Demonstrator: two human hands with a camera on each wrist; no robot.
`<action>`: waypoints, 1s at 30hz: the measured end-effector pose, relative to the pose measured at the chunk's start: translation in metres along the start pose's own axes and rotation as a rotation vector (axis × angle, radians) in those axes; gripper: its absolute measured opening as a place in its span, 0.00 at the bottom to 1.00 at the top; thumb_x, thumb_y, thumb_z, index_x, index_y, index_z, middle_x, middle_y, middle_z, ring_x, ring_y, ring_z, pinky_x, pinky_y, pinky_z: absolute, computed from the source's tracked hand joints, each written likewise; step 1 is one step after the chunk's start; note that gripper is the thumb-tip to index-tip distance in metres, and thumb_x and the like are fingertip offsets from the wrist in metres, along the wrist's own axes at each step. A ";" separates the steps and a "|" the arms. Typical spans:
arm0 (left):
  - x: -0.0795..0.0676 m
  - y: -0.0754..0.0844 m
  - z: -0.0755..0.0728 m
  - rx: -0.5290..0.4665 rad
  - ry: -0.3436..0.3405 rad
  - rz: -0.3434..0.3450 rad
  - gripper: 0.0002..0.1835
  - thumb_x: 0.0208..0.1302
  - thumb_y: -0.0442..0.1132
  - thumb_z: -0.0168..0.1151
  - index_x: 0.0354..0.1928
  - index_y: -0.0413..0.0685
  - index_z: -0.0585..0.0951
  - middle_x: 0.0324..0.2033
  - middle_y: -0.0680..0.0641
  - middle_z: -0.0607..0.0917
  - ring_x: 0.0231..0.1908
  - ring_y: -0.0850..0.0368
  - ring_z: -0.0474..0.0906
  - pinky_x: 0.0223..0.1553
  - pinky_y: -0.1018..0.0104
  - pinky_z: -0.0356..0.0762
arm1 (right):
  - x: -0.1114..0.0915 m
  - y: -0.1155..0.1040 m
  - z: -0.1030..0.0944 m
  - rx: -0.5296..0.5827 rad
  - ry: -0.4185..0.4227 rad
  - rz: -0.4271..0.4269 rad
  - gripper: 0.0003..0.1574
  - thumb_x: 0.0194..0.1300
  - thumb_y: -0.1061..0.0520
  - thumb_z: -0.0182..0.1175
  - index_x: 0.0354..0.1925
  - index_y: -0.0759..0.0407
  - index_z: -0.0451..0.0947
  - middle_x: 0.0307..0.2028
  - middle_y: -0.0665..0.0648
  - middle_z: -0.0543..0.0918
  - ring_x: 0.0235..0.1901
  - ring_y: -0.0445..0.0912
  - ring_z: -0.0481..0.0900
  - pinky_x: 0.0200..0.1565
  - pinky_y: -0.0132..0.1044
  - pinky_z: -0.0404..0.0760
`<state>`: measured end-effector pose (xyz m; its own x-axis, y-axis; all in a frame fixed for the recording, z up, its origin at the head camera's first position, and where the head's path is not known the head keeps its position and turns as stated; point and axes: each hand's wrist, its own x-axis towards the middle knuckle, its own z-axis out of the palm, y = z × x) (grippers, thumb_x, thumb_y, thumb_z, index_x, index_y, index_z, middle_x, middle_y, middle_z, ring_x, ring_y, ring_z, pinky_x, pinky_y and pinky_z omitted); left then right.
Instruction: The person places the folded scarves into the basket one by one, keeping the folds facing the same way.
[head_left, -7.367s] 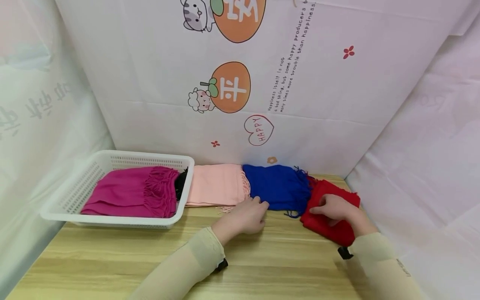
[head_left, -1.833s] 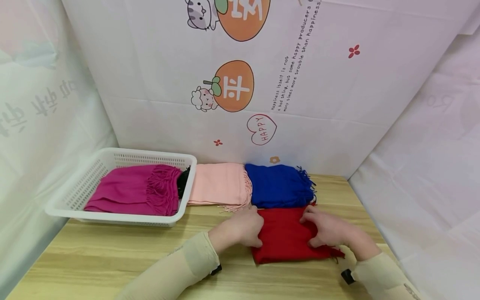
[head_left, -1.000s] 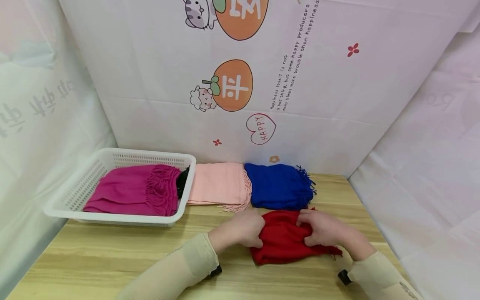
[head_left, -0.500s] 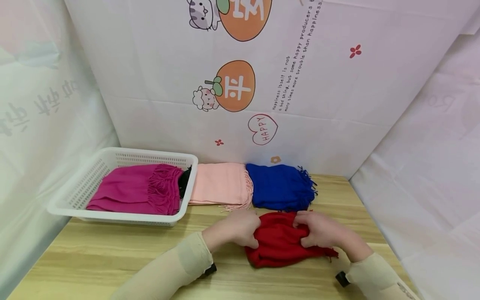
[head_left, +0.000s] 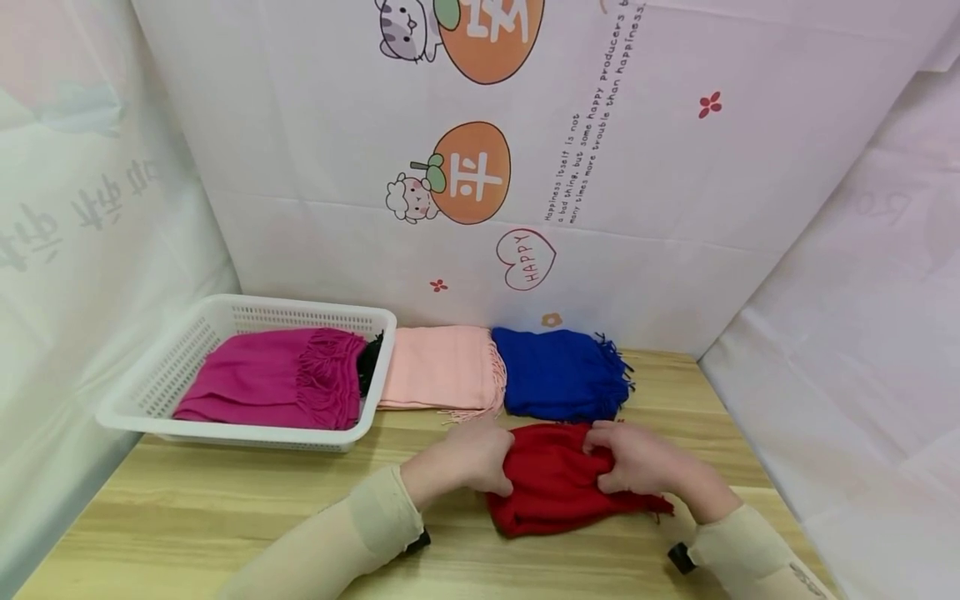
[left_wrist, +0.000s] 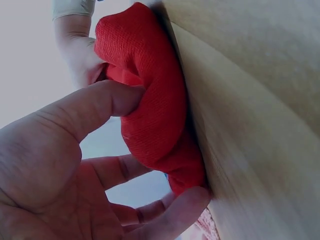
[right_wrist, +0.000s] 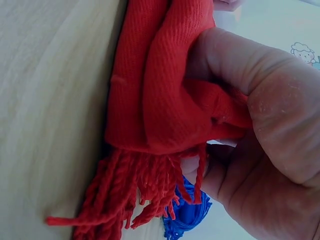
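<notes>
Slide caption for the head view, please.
Left hand and right hand grip a red fringed cloth on the wooden table, in front of a folded blue cloth.

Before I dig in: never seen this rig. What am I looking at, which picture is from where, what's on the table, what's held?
There is no machine: a person works with a bare left hand and right hand. The wide picture is shot from the head, looking forward and down; the two close-ups are shot from each wrist.

On the wooden table, along the back from left to right, are a white basket, a folded pink cloth and a folded blue cloth. The basket holds a magenta cloth and something black, mostly hidden.

Nearer the person, both hands grip a fringed red cloth between thumb and fingers.
</notes>
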<state>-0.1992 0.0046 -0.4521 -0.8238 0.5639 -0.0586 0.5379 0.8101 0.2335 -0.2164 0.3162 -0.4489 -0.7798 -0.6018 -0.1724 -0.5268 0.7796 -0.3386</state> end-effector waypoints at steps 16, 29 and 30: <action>0.022 -0.014 0.030 -0.127 0.003 -0.014 0.20 0.50 0.43 0.83 0.41 0.47 0.83 0.37 0.49 0.84 0.40 0.51 0.77 0.34 0.55 0.82 | 0.004 -0.006 0.006 -0.011 0.043 0.045 0.23 0.53 0.59 0.77 0.49 0.47 0.85 0.44 0.43 0.77 0.37 0.43 0.74 0.41 0.40 0.78; 0.015 -0.014 0.018 -0.206 0.032 -0.052 0.19 0.48 0.38 0.86 0.39 0.45 0.85 0.39 0.47 0.80 0.40 0.55 0.74 0.34 0.61 0.80 | 0.005 -0.008 0.008 0.011 0.076 0.035 0.23 0.52 0.59 0.76 0.48 0.47 0.85 0.43 0.43 0.77 0.36 0.43 0.73 0.40 0.40 0.77; 0.015 -0.014 0.017 -0.216 0.033 -0.046 0.19 0.48 0.37 0.86 0.39 0.45 0.86 0.39 0.47 0.80 0.40 0.55 0.74 0.34 0.61 0.81 | 0.005 -0.009 0.008 0.017 0.077 0.033 0.23 0.53 0.59 0.76 0.48 0.48 0.85 0.43 0.43 0.78 0.36 0.43 0.73 0.40 0.40 0.76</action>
<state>-0.2159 0.0041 -0.4729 -0.8540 0.5185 -0.0435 0.4513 0.7797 0.4341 -0.2125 0.3047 -0.4538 -0.8206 -0.5603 -0.1123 -0.4953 0.7954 -0.3493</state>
